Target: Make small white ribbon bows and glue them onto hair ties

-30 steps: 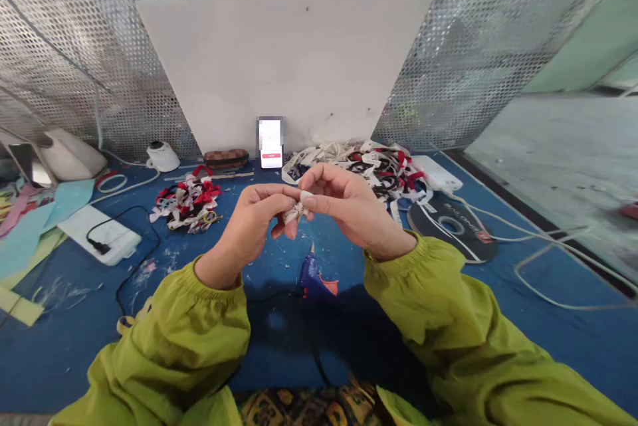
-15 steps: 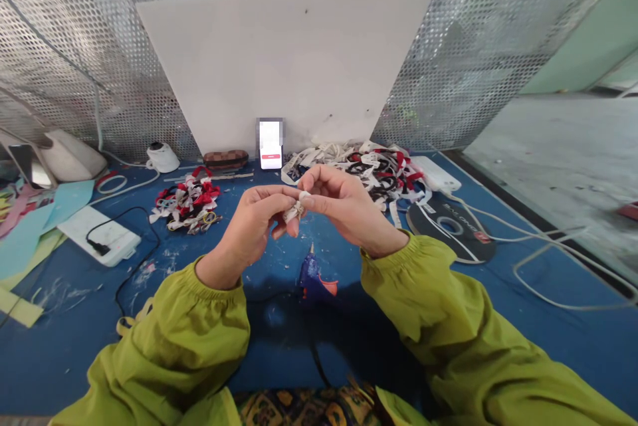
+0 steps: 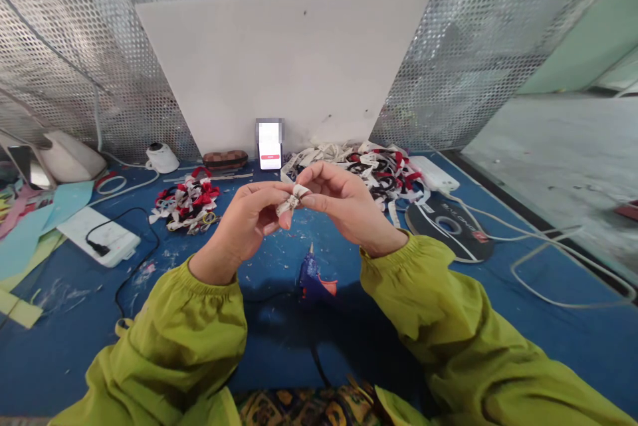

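My left hand (image 3: 244, 226) and my right hand (image 3: 343, 203) meet above the blue table (image 3: 74, 339), both in yellow-green sleeves. Their fingertips pinch a small white ribbon bow (image 3: 290, 201) between them. Below the hands a blue hot glue gun (image 3: 313, 274) lies on the table, its nozzle pointing away from me. A heap of finished red, white and black bows (image 3: 189, 203) sits to the left. A bigger pile of loose ribbon pieces (image 3: 371, 170) lies behind my right hand.
A white board (image 3: 279, 60) leans on perforated metal walls at the back, a phone (image 3: 270, 143) propped against it. A white power strip (image 3: 100, 234) with a black plug lies left, a black disc (image 3: 448, 230) and white cables right. Coloured paper sheets (image 3: 30, 226) cover the far left.
Both hands have lifted slightly and turned the bow, so it now shows above the fingertips. Nothing else has moved.
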A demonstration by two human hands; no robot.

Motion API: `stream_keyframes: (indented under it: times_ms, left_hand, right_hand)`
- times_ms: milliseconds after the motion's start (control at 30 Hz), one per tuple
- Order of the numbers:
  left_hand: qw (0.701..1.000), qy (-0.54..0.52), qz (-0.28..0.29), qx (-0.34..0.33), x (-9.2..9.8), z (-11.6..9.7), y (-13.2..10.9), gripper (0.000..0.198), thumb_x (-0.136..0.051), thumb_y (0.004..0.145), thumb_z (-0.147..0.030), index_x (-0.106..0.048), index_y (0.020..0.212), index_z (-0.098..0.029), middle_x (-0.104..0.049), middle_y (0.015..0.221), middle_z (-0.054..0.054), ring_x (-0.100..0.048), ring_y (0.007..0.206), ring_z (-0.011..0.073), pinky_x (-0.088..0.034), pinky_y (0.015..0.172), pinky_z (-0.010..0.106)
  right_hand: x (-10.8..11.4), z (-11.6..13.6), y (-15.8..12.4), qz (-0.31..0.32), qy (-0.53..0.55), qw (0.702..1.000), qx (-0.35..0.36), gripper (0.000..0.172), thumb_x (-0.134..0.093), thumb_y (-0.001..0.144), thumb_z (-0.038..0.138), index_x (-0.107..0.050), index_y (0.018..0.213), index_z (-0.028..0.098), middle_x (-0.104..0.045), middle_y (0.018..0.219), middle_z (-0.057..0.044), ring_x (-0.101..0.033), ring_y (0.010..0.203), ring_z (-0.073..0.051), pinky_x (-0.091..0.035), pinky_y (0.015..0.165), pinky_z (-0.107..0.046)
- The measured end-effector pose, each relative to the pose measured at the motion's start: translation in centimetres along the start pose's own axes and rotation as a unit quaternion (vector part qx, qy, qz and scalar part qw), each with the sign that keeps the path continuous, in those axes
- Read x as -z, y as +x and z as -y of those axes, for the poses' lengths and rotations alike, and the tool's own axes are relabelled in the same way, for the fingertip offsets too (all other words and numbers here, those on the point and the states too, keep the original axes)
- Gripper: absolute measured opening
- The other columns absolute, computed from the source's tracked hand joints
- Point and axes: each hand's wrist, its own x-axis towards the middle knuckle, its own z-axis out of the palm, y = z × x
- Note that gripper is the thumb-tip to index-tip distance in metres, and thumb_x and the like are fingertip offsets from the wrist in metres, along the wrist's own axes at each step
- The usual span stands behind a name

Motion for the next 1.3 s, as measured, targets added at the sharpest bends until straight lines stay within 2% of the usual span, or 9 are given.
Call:
stream_keyframes:
  times_ms: [133, 367, 533, 667, 767, 900, 1000, 1133, 1300]
  left_hand:
    - [1.000, -0.016, 0.016, 0.007, 0.1, 0.0, 0.1, 0.018, -0.057, 0.069, -0.018, -0.072, 0.073, -0.011, -0.055, 0.044, 0.000, -0.040, 0.038, 0.0061, -0.024, 0.038, 0.022]
    - [1.000, -0.022, -0.011, 0.014, -0.2, -0.1, 0.2, 0.011, -0.058, 0.067, -0.015, -0.067, 0.074, -0.012, -0.057, 0.045, 0.000, -0.042, 0.038, 0.0065, -0.019, 0.033, 0.018]
    - [1.000, 0.001, -0.026, 0.007, -0.3, -0.3, 0.0, 0.004, -0.060, 0.072, -0.015, -0.060, 0.076, -0.015, -0.062, 0.051, -0.001, -0.045, 0.040, 0.0061, -0.029, 0.037, 0.017]
    - [0.996, 0.056, -0.033, -0.063, -0.1, -0.4, -0.3, 0.009, -0.063, 0.079, -0.022, -0.059, 0.084, -0.017, -0.066, 0.059, 0.000, -0.045, 0.041, 0.0056, -0.032, 0.039, 0.017]
    - [0.983, 0.118, -0.067, -0.125, -0.2, -0.2, -0.5, 0.013, -0.063, 0.082, -0.027, -0.056, 0.088, -0.018, -0.067, 0.063, 0.000, -0.044, 0.038, 0.0051, -0.033, 0.039, 0.019]
    - [0.965, 0.190, -0.084, -0.158, -0.6, 0.1, -0.8, 0.017, -0.062, 0.085, -0.030, -0.051, 0.092, -0.020, -0.067, 0.064, -0.002, -0.044, 0.037, 0.0050, -0.034, 0.038, 0.019]
    - [0.965, 0.202, -0.074, -0.153, -0.9, 0.3, -0.8, 0.019, -0.062, 0.085, -0.030, -0.048, 0.091, -0.020, -0.067, 0.064, -0.003, -0.046, 0.037, 0.0051, -0.036, 0.038, 0.019]
    - [0.977, 0.158, -0.064, -0.129, -1.1, 0.2, -0.6, 0.025, -0.067, 0.080, -0.032, -0.047, 0.086, -0.019, -0.067, 0.063, -0.003, -0.050, 0.038, 0.0058, -0.041, 0.039, 0.019]
    - [0.980, 0.130, -0.093, -0.120, -1.3, 0.3, -0.4, 0.023, -0.069, 0.078, -0.028, -0.049, 0.078, -0.018, -0.065, 0.058, -0.003, -0.050, 0.037, 0.0054, -0.041, 0.039, 0.018]
  right_hand:
    - [-0.1, -0.1, 0.0, -0.008, -0.015, 1.000, 0.009, 0.027, -0.078, 0.072, 0.032, -0.056, 0.081, 0.021, -0.059, 0.077, 0.003, -0.058, 0.071, -0.010, -0.051, 0.067, -0.026]
    - [-0.2, -0.3, 0.0, -0.031, -0.037, 0.999, 0.018, 0.030, -0.080, 0.070, 0.034, -0.055, 0.079, 0.021, -0.056, 0.078, 0.003, -0.053, 0.069, -0.009, -0.046, 0.063, -0.025]
    - [-0.1, -0.5, 0.1, -0.075, -0.048, 0.995, 0.032, 0.028, -0.080, 0.069, 0.032, -0.058, 0.081, 0.021, -0.058, 0.076, 0.003, -0.054, 0.069, -0.010, -0.047, 0.065, -0.025]
    - [0.1, -0.1, 0.0, -0.113, -0.077, 0.989, 0.050, 0.024, -0.076, 0.072, 0.028, -0.060, 0.090, 0.022, -0.062, 0.077, 0.003, -0.058, 0.067, -0.011, -0.048, 0.065, -0.027]
    - [-0.3, 0.7, -0.3, -0.164, -0.137, 0.974, 0.080, 0.013, -0.071, 0.077, 0.029, -0.061, 0.081, 0.021, -0.062, 0.073, 0.002, -0.059, 0.065, -0.012, -0.049, 0.064, -0.028]
    - [-1.1, 1.2, -0.7, -0.141, -0.192, 0.970, 0.047, 0.014, -0.070, 0.078, 0.030, -0.061, 0.075, 0.019, -0.064, 0.063, 0.002, -0.060, 0.060, -0.012, -0.049, 0.060, -0.028]
    - [-1.5, 1.0, -0.9, -0.141, -0.188, 0.971, 0.041, 0.014, -0.068, 0.079, 0.027, -0.060, 0.072, 0.019, -0.064, 0.060, 0.002, -0.060, 0.058, -0.012, -0.049, 0.060, -0.027]
    - [-1.6, 0.6, -0.9, -0.172, -0.200, 0.963, 0.060, 0.012, -0.067, 0.079, 0.024, -0.060, 0.071, 0.018, -0.064, 0.061, 0.003, -0.060, 0.059, -0.011, -0.049, 0.061, -0.027]
    - [-1.8, 0.4, -0.9, -0.190, -0.224, 0.953, 0.069, 0.011, -0.066, 0.079, 0.022, -0.060, 0.071, 0.019, -0.064, 0.062, 0.002, -0.060, 0.060, -0.012, -0.049, 0.060, -0.028]
